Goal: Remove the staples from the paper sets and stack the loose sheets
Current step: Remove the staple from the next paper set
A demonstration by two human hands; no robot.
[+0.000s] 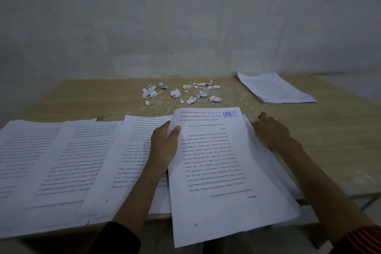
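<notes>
A printed paper set [222, 171] with a purple stamp near its far edge lies tilted in front of me, overhanging the table's near edge. My left hand [165, 146] pinches its left edge, thumb on top. My right hand [270, 132] rests on the sheets under its right side, fingers curled; whether it holds anything is unclear. More printed sets [57, 163] lie spread to the left, one [132, 150] partly under my left hand. A neat stack of sheets [276, 88] sits at the far right.
Several torn, crumpled paper scraps [181, 93] are scattered on the wooden table [329, 134] beyond the sets. A grey wall [185, 16] stands right behind the table. The table's right corner and metal frame show at the lower right.
</notes>
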